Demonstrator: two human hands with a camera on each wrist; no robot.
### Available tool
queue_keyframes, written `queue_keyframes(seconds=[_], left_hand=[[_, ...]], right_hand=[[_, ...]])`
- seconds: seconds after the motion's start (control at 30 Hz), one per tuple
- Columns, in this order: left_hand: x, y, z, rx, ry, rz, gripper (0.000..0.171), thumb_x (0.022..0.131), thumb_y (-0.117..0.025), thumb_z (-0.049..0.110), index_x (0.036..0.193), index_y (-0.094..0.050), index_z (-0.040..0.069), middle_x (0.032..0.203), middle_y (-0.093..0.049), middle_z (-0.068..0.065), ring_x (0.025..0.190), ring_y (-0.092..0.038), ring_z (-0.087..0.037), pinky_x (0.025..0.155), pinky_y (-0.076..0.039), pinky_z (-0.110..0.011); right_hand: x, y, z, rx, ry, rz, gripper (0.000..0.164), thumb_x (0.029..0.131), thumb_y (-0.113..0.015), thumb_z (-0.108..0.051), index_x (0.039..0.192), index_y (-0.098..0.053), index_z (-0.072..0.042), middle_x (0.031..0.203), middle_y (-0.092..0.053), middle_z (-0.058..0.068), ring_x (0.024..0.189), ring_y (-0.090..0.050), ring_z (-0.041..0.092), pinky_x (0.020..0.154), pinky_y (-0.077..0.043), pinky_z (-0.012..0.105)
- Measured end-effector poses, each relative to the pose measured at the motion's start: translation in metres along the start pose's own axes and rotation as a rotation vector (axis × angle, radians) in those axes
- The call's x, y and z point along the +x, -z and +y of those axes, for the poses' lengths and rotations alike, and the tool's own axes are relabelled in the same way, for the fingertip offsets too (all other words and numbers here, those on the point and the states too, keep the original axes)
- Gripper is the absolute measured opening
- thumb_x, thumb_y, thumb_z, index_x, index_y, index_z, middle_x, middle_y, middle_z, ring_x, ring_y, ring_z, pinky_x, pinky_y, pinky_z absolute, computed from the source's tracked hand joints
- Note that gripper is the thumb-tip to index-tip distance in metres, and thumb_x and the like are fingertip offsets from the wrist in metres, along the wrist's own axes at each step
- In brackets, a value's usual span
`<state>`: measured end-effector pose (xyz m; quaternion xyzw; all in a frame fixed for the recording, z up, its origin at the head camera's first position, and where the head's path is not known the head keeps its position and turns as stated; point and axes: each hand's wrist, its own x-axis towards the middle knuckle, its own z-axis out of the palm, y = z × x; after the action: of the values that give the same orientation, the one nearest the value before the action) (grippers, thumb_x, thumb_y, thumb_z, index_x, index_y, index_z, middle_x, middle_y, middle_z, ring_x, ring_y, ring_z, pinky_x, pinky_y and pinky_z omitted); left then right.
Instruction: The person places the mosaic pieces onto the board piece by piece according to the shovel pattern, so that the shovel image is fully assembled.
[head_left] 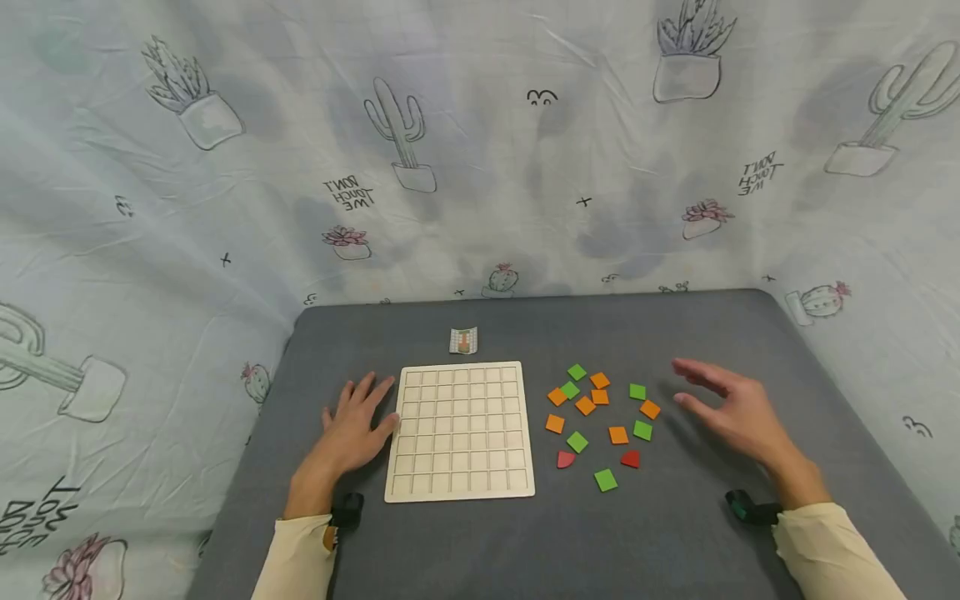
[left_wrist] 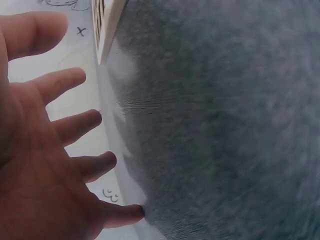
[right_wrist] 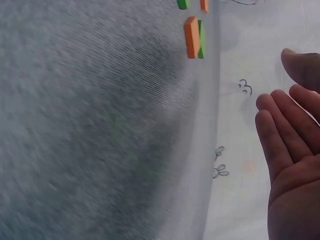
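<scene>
Overhead, from the head view: grey tabletop [head_left: 600, 542], patterned cloth [head_left: 480, 150] hung behind and at both sides. Pale gridded board [head_left: 461, 432] lies flat, left of centre. Small printed card [head_left: 463, 340] just beyond its far edge. Right of board, loose scatter of pieces: green tiles [head_left: 606, 480], orange tiles [head_left: 618, 436], two red pieces [head_left: 631, 459] with a curved side, nearer the person. Some tiles touch or nearly so. Left hand [head_left: 348, 442] at board's left side, grip spread, thumb by the edge; cannot tell whether it touches. Right hand [head_left: 738, 412] to the right of the tiles, apart from them, thumb and fingers parted. Cream sleeves [head_left: 836, 550], dark device on each wrist.

Left wrist view: palm shows, all five digits fanned; board's corner at top, near thumb.

Right wrist view: fingers nearly straight, side by side, thumb held off; orange and green tiles at top, well apart from the hand.
</scene>
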<state>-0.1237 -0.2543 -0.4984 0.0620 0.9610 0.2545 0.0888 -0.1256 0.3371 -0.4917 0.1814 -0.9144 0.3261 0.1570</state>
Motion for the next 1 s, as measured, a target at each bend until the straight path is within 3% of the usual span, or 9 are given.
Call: queue_keyframes(seconds=[0.17,0.47,0.67,0.87,1.0], left_hand=[[0.002,-0.005,-0.001,0.026,0.028,-0.05,0.067,0.114,-0.057,0.03,0.175,-0.033,0.018,0.182,-0.013,-0.025,0.165,0.0,-0.062,0.114,0.004,-0.095],[0.004,-0.009,-0.001,0.059,0.045,-0.09,0.068,0.114,-0.055,0.026,0.176,-0.028,0.024,0.183,-0.007,-0.025,0.165,0.005,-0.062,0.112,0.008,-0.096],[0.007,-0.004,-0.004,0.019,0.011,-0.106,0.07,0.111,-0.06,0.026,0.175,-0.032,0.025,0.182,-0.01,-0.028,0.162,0.003,-0.067,0.109,0.006,-0.098],[0.012,-0.008,-0.012,-0.02,-0.008,-0.097,0.074,0.107,-0.064,0.025,0.174,-0.034,0.03,0.182,-0.011,-0.028,0.162,0.003,-0.068,0.108,0.002,-0.099],[0.013,-0.001,-0.008,-0.025,0.004,-0.13,0.074,0.107,-0.065,0.027,0.174,-0.033,0.03,0.182,-0.01,-0.027,0.161,0.003,-0.068,0.106,0.003,-0.101]], right_hand=[[-0.001,-0.01,0.002,0.058,-0.002,-0.057,0.057,0.086,-0.09,0.002,0.14,-0.073,-0.004,0.129,-0.08,0.018,0.121,-0.053,-0.027,0.098,-0.039,-0.004],[-0.005,-0.024,0.006,0.094,-0.044,-0.156,0.052,0.089,-0.09,-0.002,0.138,-0.076,-0.007,0.129,-0.081,0.01,0.118,-0.066,-0.012,0.095,-0.047,0.001],[-0.004,-0.029,0.008,0.105,-0.039,-0.172,0.048,0.09,-0.088,-0.002,0.137,-0.076,-0.008,0.127,-0.082,0.01,0.115,-0.075,0.003,0.093,-0.048,0.002],[-0.01,-0.029,0.004,0.111,-0.044,-0.178,0.044,0.09,-0.088,0.0,0.132,-0.079,-0.007,0.119,-0.084,0.007,0.107,-0.077,0.002,0.091,-0.048,0.002],[-0.015,-0.028,0.002,0.097,-0.038,-0.15,0.042,0.089,-0.088,0.002,0.129,-0.08,-0.007,0.116,-0.085,0.006,0.105,-0.078,0.002,0.09,-0.049,0.003]])
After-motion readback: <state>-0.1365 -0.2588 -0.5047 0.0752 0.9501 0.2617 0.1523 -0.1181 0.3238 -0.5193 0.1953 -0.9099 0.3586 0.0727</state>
